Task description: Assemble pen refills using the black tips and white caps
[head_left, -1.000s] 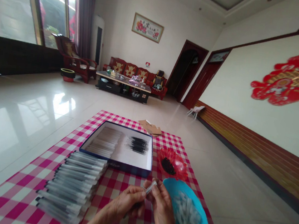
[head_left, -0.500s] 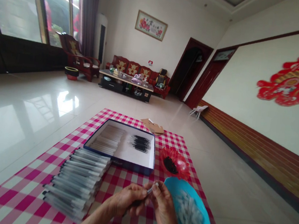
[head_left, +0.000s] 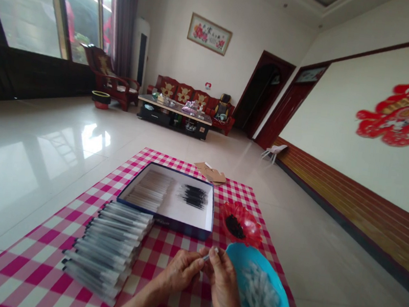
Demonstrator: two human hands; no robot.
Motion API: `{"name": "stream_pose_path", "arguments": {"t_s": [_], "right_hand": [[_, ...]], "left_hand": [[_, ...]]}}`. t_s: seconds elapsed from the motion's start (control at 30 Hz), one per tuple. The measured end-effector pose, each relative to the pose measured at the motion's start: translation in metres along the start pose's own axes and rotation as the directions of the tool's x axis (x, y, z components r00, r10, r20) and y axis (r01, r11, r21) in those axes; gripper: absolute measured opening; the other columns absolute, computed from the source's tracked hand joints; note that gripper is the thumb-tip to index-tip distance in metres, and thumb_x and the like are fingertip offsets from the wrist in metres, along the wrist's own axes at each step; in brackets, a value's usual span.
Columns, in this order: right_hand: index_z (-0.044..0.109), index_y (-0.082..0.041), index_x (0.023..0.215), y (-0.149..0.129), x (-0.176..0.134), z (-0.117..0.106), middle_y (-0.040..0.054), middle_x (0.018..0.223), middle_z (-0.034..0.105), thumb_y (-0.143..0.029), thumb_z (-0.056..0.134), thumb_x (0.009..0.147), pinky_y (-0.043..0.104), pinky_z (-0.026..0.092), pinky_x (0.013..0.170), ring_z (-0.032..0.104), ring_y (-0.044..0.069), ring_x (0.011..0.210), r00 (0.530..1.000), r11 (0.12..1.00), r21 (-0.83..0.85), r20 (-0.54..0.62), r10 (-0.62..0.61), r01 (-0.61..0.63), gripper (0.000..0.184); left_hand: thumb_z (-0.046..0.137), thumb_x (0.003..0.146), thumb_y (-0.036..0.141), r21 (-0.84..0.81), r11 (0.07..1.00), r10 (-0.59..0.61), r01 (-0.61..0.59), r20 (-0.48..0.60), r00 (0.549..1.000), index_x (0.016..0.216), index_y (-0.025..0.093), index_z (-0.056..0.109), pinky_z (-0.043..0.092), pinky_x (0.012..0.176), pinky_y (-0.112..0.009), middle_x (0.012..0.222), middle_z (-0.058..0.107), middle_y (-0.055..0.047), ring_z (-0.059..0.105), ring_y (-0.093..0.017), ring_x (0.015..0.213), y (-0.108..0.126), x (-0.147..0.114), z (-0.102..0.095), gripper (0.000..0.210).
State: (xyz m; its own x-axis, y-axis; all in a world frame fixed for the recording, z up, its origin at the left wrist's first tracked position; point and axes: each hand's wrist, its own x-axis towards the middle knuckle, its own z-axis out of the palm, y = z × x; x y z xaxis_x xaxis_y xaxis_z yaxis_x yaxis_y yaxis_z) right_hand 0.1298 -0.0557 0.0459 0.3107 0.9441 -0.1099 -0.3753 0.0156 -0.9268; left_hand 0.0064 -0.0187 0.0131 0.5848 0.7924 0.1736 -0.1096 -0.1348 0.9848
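Note:
Over the near part of the table, my left hand (head_left: 183, 270) is closed around a pen (head_left: 206, 257), whose slim grey end shows between the hands. My right hand (head_left: 222, 280) meets it, thumb and fingers pinching a small whitish pen cap (head_left: 216, 250) at the pen's end; fingers hide most of both. To the left lies a row of capped pens (head_left: 113, 244) with clear barrels and dark ends. Beside my right hand, a blue bowl (head_left: 285, 301) holds many translucent white caps (head_left: 260, 295).
A shallow box (head_left: 181, 227) holds clear tubes (head_left: 150, 189) and black-ended refills (head_left: 194, 197). A red flower-shaped dish (head_left: 251, 228) has small black parts inside. Cardboard (head_left: 211, 172) lies at the far edge of the checked tablecloth (head_left: 92, 200).
Both hands stay together at nearly the same spot. My left hand has turned slightly, and the dark length below it no longer shows. The whole view has shifted a little.

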Motion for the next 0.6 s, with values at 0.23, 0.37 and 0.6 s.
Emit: {"name": "stream_pose_path", "arguments": {"t_s": [0.23,0.37,0.6], "right_hand": [[0.065,-0.018,0.078,0.000,-0.003,0.000,0.0013,0.079,0.069,-0.037,0.080,0.066,0.028,0.054,0.066,0.065,0.016,0.074,1.000,0.999,0.033,-0.008,0.001,-0.001,0.027],[0.066,-0.017,0.079,0.002,-0.003,0.001,0.0031,0.082,0.070,-0.040,0.080,0.066,0.029,0.054,0.067,0.065,0.017,0.077,1.000,1.000,-0.001,-0.021,-0.001,0.001,0.030],[0.067,-0.018,0.080,0.011,0.003,0.000,0.0014,0.079,0.070,-0.041,0.077,0.069,0.027,0.051,0.066,0.062,0.015,0.071,0.996,0.993,-0.084,-0.043,-0.082,0.078,0.027]], "left_hand": [[0.035,0.096,0.037,0.524,0.843,0.200,-0.118,-0.101,0.975,0.109,0.017,0.066,0.036,0.056,-0.025,0.058,0.061,-0.004,0.051,-0.014,0.049,0.004,-0.008,0.001,0.039],[0.033,0.096,0.029,0.570,0.805,0.265,-0.165,-0.096,0.959,0.120,0.016,0.059,0.039,0.058,-0.025,0.073,0.067,-0.010,0.061,-0.017,0.060,0.001,-0.009,0.003,0.037],[0.035,0.096,0.033,0.504,0.852,0.229,-0.141,-0.118,0.966,0.107,0.017,0.063,0.038,0.057,-0.025,0.071,0.064,-0.008,0.057,-0.017,0.059,0.007,-0.008,0.000,0.034]]}}
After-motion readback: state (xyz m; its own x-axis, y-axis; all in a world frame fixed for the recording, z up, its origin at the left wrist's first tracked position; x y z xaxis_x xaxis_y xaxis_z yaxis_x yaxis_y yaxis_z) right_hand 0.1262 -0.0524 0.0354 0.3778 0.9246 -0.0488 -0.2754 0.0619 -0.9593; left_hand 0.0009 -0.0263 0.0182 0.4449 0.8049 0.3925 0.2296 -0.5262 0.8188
